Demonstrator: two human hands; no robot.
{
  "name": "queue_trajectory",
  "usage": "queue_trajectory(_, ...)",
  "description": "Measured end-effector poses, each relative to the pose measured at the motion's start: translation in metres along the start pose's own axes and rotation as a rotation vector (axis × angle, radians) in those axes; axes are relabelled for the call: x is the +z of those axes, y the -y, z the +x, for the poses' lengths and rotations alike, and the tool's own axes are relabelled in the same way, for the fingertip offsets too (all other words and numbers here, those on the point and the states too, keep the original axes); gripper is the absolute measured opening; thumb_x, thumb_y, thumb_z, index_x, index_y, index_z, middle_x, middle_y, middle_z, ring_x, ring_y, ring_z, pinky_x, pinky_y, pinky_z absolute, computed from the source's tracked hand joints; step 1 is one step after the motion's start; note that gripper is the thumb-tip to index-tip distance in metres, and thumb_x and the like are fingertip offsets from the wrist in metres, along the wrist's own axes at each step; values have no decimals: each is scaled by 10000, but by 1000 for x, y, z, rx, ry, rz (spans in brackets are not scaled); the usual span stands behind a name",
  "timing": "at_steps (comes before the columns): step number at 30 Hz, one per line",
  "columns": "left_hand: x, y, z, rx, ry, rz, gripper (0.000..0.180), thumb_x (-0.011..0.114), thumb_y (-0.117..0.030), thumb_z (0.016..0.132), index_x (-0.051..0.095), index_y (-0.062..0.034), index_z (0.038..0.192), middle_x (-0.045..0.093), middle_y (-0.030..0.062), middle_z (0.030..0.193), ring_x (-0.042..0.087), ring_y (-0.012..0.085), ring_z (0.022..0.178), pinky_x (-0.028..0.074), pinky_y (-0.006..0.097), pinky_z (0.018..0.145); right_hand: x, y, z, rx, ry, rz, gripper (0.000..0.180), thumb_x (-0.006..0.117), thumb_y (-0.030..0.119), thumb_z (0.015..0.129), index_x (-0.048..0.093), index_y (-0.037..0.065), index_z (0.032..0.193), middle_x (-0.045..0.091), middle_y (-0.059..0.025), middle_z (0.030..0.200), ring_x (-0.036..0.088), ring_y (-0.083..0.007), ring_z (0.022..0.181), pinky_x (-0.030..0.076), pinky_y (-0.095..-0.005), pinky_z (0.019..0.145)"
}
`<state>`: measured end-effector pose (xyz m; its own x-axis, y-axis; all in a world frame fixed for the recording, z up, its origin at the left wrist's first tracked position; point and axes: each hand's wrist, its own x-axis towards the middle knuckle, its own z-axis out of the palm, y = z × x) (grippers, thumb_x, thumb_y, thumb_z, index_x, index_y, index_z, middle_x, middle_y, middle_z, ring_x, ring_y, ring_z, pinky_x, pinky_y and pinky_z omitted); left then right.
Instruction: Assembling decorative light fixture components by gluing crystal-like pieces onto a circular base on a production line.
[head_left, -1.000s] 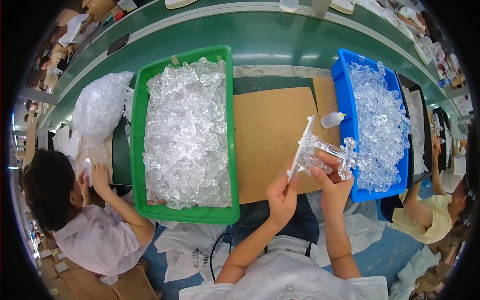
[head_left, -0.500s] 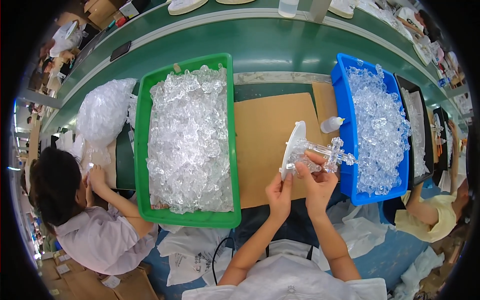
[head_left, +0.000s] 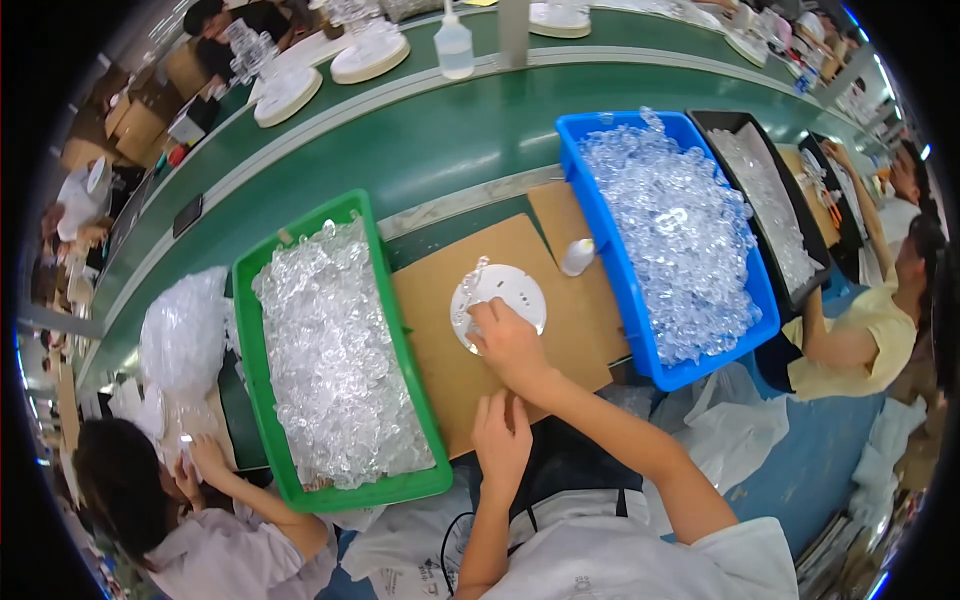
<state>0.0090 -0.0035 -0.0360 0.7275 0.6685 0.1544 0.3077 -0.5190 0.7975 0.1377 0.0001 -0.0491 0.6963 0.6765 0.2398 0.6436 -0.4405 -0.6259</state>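
Observation:
A round white disc (head_left: 522, 290) with several small dark holes or slots lies flat on the cardboard sheet (head_left: 425, 290) in front of me. On its left part stands a clear plastic piece (head_left: 480, 275) with a knobbly outline. My right hand (head_left: 512, 348) reaches over the near edge of the disc, its fingertips closed at the lower part of that clear piece. The fingers partly hide the piece's foot. Nearer to me, beside my right wrist, my left hand (head_left: 502, 438) is empty, its fingers loosely bent and a little apart.
Left stands a green bin (head_left: 380, 270) heaped with clear plastic parts; right, a blue bin (head_left: 605, 235) of similar parts, then a black bin (head_left: 790, 220). A small white bottle (head_left: 577, 257) stands by the blue bin. Co-workers sit on both sides.
The disc went from being held up, tilted, in both hands to lying flat on the cardboard. My left hand let go and drew back. The view has turned and shifted.

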Motion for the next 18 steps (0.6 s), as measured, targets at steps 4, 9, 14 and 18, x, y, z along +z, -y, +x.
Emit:
queue_trajectory(4,-8,-4,-9,-19,12,-71,103,579,-82,868,567,17,841,446,133,664,454,263,560,352,348,505,-27,14,-16,-61,-129,34,480,706,165,727,550,84,1173,575,-118,1007,588,-316,890,493,-402,749)
queue_trajectory(9,-22,-6,-20,-40,33,-145,89,592,-70,871,626,3,907,490,81,667,449,163,536,356,278,493,-169,-17,-9,45,-300,-301,286,718,155,699,653,96,972,610,-106,952,565,-316,929,466,-392,804)
queue_trajectory(14,-15,-18,-16,-1,98,-228,109,585,-47,868,641,10,942,512,101,692,494,185,559,409,292,520,-215,-100,-2,64,-131,-645,317,765,214,703,650,91,973,607,-68,945,580,-254,900,486,-346,750)
queue_trajectory(18,-18,-21,-11,-19,137,-315,171,584,-70,887,629,15,1028,550,77,709,548,158,615,439,270,561,-227,-80,-19,64,-263,-344,310,764,196,722,651,100,995,639,-42,919,616,-204,819,487,-291,685)
